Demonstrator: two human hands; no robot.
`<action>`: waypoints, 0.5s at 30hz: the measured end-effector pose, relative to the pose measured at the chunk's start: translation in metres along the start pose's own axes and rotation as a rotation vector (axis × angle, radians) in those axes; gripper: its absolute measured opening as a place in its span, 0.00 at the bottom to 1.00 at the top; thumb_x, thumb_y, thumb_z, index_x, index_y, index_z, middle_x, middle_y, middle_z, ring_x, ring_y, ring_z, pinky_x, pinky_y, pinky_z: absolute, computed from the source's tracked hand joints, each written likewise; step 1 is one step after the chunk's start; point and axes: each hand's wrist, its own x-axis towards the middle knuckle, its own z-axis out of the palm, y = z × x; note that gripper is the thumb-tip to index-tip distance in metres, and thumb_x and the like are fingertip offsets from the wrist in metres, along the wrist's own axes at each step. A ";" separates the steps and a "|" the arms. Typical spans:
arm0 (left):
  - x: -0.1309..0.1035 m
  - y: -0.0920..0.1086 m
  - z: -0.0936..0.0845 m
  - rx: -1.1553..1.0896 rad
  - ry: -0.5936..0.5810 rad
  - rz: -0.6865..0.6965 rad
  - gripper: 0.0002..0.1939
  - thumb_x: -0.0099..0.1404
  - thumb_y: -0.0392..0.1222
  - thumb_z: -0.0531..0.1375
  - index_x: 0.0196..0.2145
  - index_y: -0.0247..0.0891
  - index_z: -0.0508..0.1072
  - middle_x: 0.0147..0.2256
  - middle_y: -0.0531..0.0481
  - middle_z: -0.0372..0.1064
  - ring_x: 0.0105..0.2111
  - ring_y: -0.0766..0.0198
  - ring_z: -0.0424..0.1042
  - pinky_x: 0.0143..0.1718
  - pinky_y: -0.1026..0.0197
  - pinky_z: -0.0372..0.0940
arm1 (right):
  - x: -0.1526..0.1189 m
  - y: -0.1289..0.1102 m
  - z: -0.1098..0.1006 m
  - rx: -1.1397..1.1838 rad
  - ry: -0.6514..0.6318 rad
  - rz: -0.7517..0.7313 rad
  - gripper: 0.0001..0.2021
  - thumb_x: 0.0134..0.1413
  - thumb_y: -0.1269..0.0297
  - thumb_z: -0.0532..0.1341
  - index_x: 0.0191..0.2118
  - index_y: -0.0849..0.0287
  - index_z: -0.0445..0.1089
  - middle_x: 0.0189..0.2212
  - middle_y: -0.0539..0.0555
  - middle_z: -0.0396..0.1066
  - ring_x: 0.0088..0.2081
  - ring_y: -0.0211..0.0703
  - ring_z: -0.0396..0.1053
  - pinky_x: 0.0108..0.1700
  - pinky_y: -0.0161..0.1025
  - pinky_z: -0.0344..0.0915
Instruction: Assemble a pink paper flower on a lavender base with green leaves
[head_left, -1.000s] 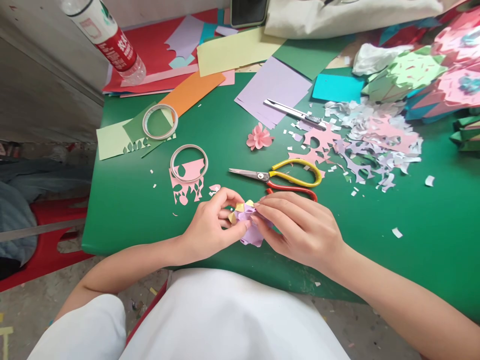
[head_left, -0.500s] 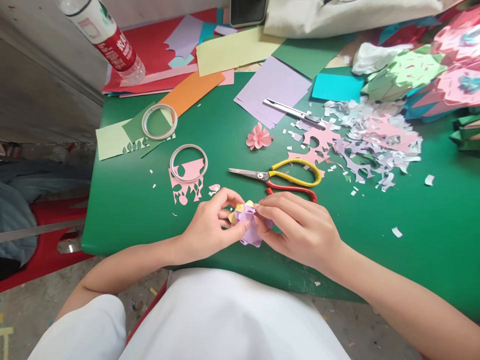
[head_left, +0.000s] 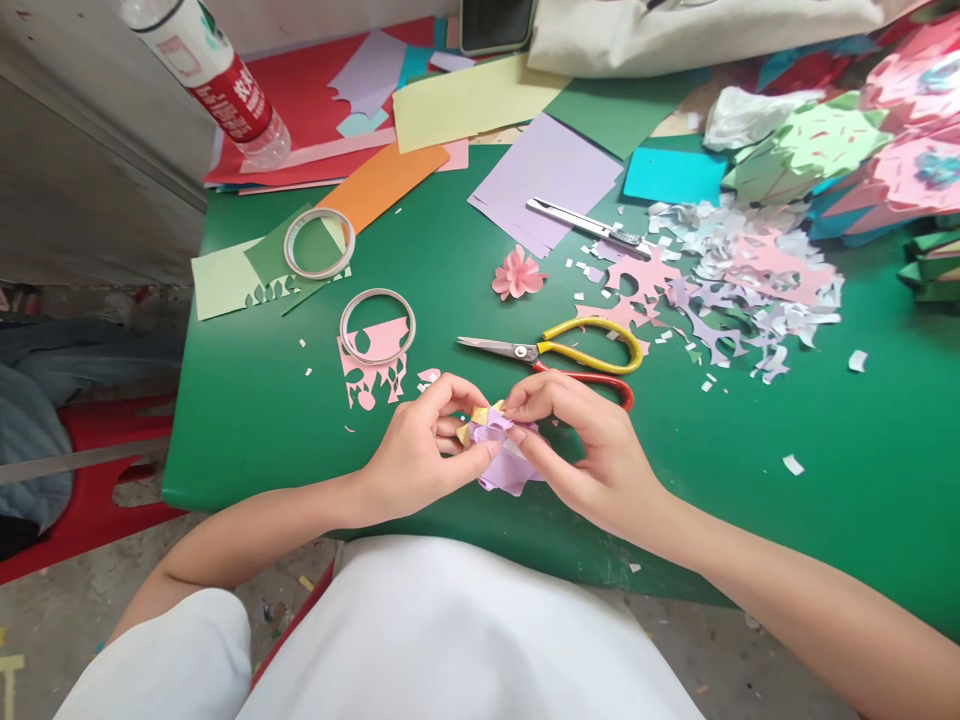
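Observation:
A purple and yellow paper flower [head_left: 511,472] is between my hands at the near edge of the green table. My left hand [head_left: 420,445] grips its left side, thumb in front and fingers behind. The fingertips of my right hand [head_left: 600,445] pinch a petal at its upper right; the fingers partly cover the flower. Just beyond my hands lie scissors [head_left: 525,351] with one yellow and one red handle, blades pointing left. Farther off sits a small pink paper flower [head_left: 518,273].
Two tape rolls [head_left: 378,293] [head_left: 319,272] lie at left on cut paper. A utility knife [head_left: 589,228] rests on purple sheets [head_left: 544,170]. Paper scraps [head_left: 787,270] pile up at right beside paper crafts [head_left: 832,140]. A bottle [head_left: 236,100] stands back left.
My right hand has shifted slightly left and turned, its fingertips now at the flower's upper petals. More of the flower's purple lower side shows. My left hand has stayed nearly still.

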 end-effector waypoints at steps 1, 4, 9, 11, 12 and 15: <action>0.000 0.000 0.000 0.004 0.002 0.003 0.14 0.58 0.39 0.66 0.39 0.39 0.65 0.36 0.53 0.71 0.27 0.73 0.71 0.29 0.70 0.70 | 0.000 0.000 0.001 -0.012 0.006 -0.012 0.07 0.60 0.74 0.61 0.34 0.56 0.64 0.34 0.53 0.72 0.35 0.39 0.71 0.37 0.38 0.70; 0.000 0.001 0.000 0.014 0.002 0.002 0.15 0.58 0.39 0.66 0.39 0.39 0.65 0.37 0.53 0.71 0.27 0.72 0.72 0.29 0.69 0.70 | 0.000 0.001 0.002 -0.031 0.018 -0.039 0.08 0.59 0.75 0.62 0.34 0.56 0.63 0.34 0.52 0.72 0.35 0.38 0.70 0.37 0.37 0.69; 0.000 0.001 0.000 0.016 0.000 -0.004 0.14 0.58 0.39 0.66 0.39 0.39 0.65 0.36 0.52 0.72 0.29 0.71 0.73 0.28 0.69 0.69 | 0.000 0.000 0.002 -0.047 0.017 -0.049 0.08 0.58 0.75 0.62 0.33 0.56 0.63 0.34 0.52 0.71 0.35 0.38 0.70 0.35 0.37 0.68; 0.000 0.001 0.000 0.013 0.001 -0.005 0.15 0.57 0.39 0.66 0.39 0.39 0.65 0.36 0.53 0.72 0.28 0.71 0.73 0.28 0.69 0.69 | 0.000 0.000 0.002 -0.049 0.023 -0.055 0.08 0.58 0.75 0.62 0.33 0.56 0.63 0.34 0.52 0.71 0.34 0.39 0.70 0.35 0.38 0.68; 0.000 0.001 0.000 0.011 0.000 -0.008 0.15 0.57 0.39 0.66 0.39 0.39 0.65 0.35 0.53 0.72 0.28 0.71 0.73 0.28 0.70 0.69 | 0.000 0.000 0.002 -0.050 0.027 -0.058 0.08 0.58 0.74 0.62 0.33 0.56 0.63 0.33 0.52 0.71 0.34 0.39 0.70 0.35 0.38 0.69; 0.001 0.001 0.001 0.003 -0.003 -0.016 0.15 0.57 0.39 0.66 0.39 0.39 0.65 0.36 0.53 0.72 0.27 0.72 0.72 0.28 0.70 0.68 | 0.000 0.001 0.003 -0.055 0.037 -0.065 0.07 0.58 0.74 0.62 0.33 0.56 0.63 0.33 0.52 0.71 0.34 0.40 0.70 0.35 0.39 0.69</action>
